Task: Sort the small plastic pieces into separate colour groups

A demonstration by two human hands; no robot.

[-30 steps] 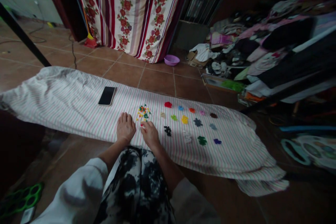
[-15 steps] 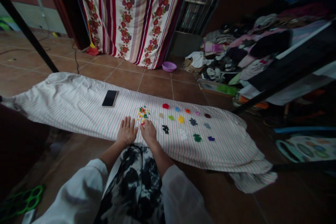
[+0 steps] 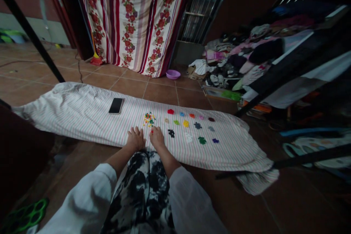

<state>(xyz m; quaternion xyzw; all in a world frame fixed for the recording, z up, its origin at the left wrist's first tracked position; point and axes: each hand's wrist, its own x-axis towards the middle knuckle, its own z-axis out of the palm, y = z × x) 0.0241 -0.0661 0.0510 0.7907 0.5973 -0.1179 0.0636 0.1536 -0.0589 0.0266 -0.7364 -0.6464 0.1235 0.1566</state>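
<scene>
My left hand (image 3: 136, 139) rests on the striped cloth (image 3: 82, 117), its fingers apart and slightly bent, holding nothing. Close beside it, my right hand (image 3: 157, 138) has its fingers curled together, with a small red piece (image 3: 152, 131) at the fingertips. Just beyond both hands lies a loose mix of tiny coloured pieces (image 3: 149, 118), mostly green, yellow and orange. To the right are several single-colour piles, among them a black pile (image 3: 171, 133), a yellow pile (image 3: 185, 123), a red pile (image 3: 170, 111) and a dark green pile (image 3: 202, 140).
A phone (image 3: 116, 106) lies on the cloth at left. Black frame bars (image 3: 33, 29) slant up at both sides. Beyond are a purple basin (image 3: 173, 74), a floral curtain (image 3: 131, 25) and heaped clothes (image 3: 246, 51). A green holed object (image 3: 27, 214) is at lower left.
The view has shifted slightly. My left fingers, stretched flat before, are now a little more bent. My right hand stays curled at the near edge of the mixed pieces, the red piece still by its fingertips.
</scene>
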